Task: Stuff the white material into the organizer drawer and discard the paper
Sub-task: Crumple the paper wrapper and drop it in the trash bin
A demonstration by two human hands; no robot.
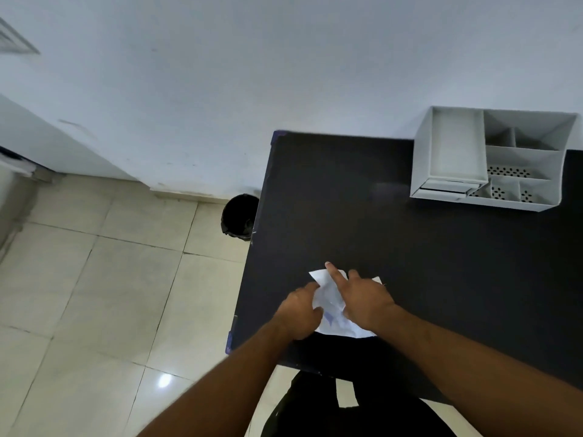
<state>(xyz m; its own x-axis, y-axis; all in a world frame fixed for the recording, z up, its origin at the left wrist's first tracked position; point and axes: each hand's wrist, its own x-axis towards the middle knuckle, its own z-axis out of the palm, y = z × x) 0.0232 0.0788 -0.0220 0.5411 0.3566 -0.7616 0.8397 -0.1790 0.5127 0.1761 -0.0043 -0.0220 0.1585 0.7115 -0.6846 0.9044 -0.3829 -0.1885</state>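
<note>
At the near edge of the desk [410,247], toward its left corner, my left hand [299,313] and right hand [366,304] both press on the crumpled paper [331,302], fingers curled loosely around it, likely gathering it; the organizer [504,159] waits at the far right corner, its drawer [441,192] barely open, the bin [239,219] on the floor beside the left edge

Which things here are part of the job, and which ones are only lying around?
Part of the job:
white paper
organizer with its drawer
black bin
left hand, right hand

Only around:
black table
wall vent
</note>
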